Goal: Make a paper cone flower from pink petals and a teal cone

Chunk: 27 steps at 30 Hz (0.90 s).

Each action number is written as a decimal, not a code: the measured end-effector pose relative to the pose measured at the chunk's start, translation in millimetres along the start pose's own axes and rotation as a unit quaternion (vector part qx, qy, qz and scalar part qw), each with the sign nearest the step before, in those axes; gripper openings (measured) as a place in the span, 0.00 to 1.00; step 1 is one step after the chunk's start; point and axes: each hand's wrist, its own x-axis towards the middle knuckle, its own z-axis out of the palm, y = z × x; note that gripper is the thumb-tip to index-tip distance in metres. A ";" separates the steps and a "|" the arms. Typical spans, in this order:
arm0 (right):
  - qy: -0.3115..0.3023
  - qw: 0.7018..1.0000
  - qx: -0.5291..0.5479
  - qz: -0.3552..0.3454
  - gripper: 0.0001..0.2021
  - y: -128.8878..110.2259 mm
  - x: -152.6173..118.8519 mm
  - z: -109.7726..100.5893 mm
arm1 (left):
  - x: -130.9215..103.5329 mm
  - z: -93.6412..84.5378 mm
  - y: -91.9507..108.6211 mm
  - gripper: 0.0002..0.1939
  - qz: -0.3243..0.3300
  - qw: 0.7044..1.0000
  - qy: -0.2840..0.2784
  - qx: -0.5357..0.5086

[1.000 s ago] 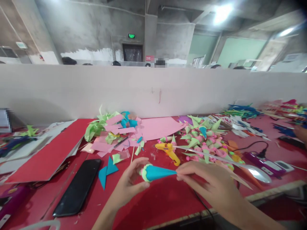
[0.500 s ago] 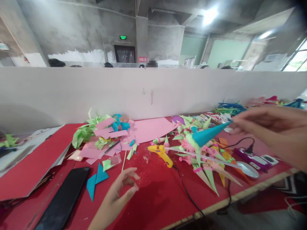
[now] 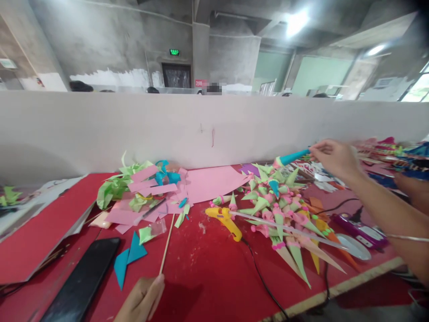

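Observation:
My left hand (image 3: 144,297), low at the front, is closed on the near end of a thin wooden stick (image 3: 167,243) that lies over the red table. At the right, above the back of the pile, my right hand (image 3: 330,156) pinches the pointed tip of a blue paper cone (image 3: 295,157); its wider end points left. Below it is a heap of green and pink paper cones (image 3: 278,201). A yellow glue gun (image 3: 226,221) with a long glue stick lies between the hands, its nozzle to the left.
Pink and green paper scraps (image 3: 144,190) lie at the back left. A black phone (image 3: 83,277) and blue paper triangles (image 3: 134,252) are near my left hand. At the right are a purple power strip (image 3: 360,230) and a cable. Another arm shows at the right edge.
My left hand has closed on the wooden stick and moved nearer the front edge. My right hand has carried the blue cone back and up, away from the middle of the pile.

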 end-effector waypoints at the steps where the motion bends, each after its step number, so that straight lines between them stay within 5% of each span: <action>1: 0.008 1.000 -0.001 0.008 0.08 10.0 4.8 5.0 | 2.5 1.6 1.1 0.28 0.008 1.000 -0.011 0.016; 7: 0.003 1.000 -0.012 0.024 0.06 41.4 4.9 22.1 | 16.8 7.1 6.9 0.29 0.045 0.994 -0.065 0.071; 19: -0.173 0.978 -0.077 -0.084 0.03 56.6 -17.3 29.6 | 17.6 4.0 8.0 0.27 0.063 0.990 -0.064 0.108; 27: -0.180 0.968 -0.130 -0.113 0.04 76.3 -9.5 53.5 | 16.1 0.8 -3.9 0.25 0.039 0.990 -0.078 0.110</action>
